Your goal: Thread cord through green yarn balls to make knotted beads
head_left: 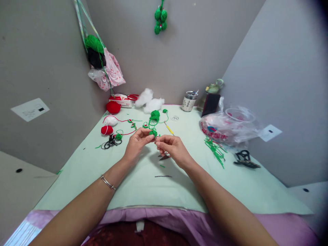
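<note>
My left hand [138, 141] pinches a small green yarn ball [153, 133] between thumb and fingers, over the middle of the table. Close against it on the right, my right hand [170, 146] has thumb and forefinger pressed together at the ball's lower edge; what they hold is too small to make out. Dark scissor blades [164, 158] show on the table under my right hand. Just beyond the hands lie a green yarn skein [154, 116] and a yellow-handled crochet hook [169, 129].
Red yarn balls [113, 107], black yarn [111, 142] and white stuffing [153, 105] lie left and behind. To the right are a plastic bag [225, 124], green yarn scraps [215, 150] and a black claw clip [246, 159]. A pen tin [189, 101] stands at the back.
</note>
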Action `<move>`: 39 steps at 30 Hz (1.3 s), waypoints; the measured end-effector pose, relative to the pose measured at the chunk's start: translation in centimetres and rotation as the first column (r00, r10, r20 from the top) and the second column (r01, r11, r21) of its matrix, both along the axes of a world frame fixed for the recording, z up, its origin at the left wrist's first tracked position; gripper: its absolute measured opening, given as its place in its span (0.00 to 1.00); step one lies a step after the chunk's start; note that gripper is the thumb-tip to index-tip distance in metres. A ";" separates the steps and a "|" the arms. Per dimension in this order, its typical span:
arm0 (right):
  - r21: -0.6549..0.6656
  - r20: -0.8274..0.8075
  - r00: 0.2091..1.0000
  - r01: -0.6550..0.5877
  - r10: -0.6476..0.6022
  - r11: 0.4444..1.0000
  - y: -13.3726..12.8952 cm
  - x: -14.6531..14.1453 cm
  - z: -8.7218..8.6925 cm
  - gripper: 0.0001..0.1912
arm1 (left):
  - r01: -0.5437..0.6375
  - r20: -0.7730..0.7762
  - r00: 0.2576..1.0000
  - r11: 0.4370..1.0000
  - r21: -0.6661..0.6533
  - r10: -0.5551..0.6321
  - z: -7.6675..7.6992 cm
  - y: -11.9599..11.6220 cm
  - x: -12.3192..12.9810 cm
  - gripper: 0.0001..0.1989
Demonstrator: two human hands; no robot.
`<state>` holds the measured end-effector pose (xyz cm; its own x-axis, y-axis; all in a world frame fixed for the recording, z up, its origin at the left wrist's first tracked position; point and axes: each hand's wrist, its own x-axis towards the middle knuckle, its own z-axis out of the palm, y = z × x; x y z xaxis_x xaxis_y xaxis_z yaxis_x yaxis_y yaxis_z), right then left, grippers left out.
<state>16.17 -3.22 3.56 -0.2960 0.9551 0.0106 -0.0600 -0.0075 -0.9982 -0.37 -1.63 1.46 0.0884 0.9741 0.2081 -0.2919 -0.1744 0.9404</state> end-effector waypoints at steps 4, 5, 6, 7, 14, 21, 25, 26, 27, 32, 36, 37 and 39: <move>0.015 0.034 0.999 0.016 -0.016 1.000 0.0 0.1 0.2 0.12 | -0.025 -0.050 0.998 0.999 0.040 0.027 0.1 0.0 -0.1 0.12; 0.021 0.038 0.999 0.020 -0.020 1.000 0.0 0.1 0.2 0.11 | -0.026 -0.054 0.998 0.999 0.042 0.028 0.1 0.0 -0.1 0.12; 0.029 0.039 0.999 0.023 -0.024 0.999 0.0 0.1 0.2 0.11 | -0.022 -0.052 0.998 0.999 0.040 0.024 0.1 0.0 -0.1 0.11; 0.046 0.037 0.999 0.025 -0.027 0.999 0.0 0.1 0.2 0.11 | -0.013 -0.043 0.999 0.999 0.034 0.014 0.1 0.0 -0.1 0.11; 0.249 0.056 0.992 0.099 -0.116 0.963 -0.3 -0.7 -0.7 0.07 | 0.064 0.057 0.997 0.996 -0.059 -0.060 0.3 -0.3 0.0 0.10; 0.257 0.049 0.982 0.166 -0.185 0.952 -0.4 -1.0 -1.2 0.08 | 0.027 0.036 0.999 0.999 -0.025 -0.026 0.0 -0.2 0.3 0.11; 0.178 0.026 0.984 0.171 -0.178 0.969 -0.2 -0.9 -0.7 0.09 | -0.032 -0.069 0.997 0.998 0.061 0.036 -0.6 -0.1 0.2 0.12; 0.162 0.014 0.984 0.173 -0.177 0.972 -0.1 -0.9 -0.6 0.10 | -0.041 -0.096 0.994 0.996 0.077 0.048 -0.6 -0.1 0.2 0.12; 0.150 -0.002 0.984 0.177 -0.179 0.973 -0.1 -0.8 -0.6 0.10 | -0.047 -0.121 0.991 0.995 0.091 0.058 -0.7 -0.1 0.2 0.12; 0.137 -0.036 0.986 0.168 -0.164 0.976 0.4 -0.2 -0.5 0.15 | -0.010 -0.173 0.985 0.995 0.103 0.028 -0.8 -0.3 0.3 0.12; 0.192 0.060 0.987 0.132 -0.146 0.972 1.0 0.9 -0.2 0.14 | 0.061 -0.121 0.991 0.998 0.025 -0.057 -0.7 -0.2 0.3 0.13; 0.211 0.077 0.985 0.137 -0.156 0.968 1.1 1.2 -0.1 0.14 | 0.073 -0.109 0.991 0.997 0.010 -0.072 -0.7 -0.2 0.2 0.13; 0.229 0.093 0.982 0.141 -0.166 0.963 1.2 1.5 0.1 0.13 | 0.096 -0.108 0.989 0.995 -0.004 -0.096 -0.8 -0.2 0.2 0.13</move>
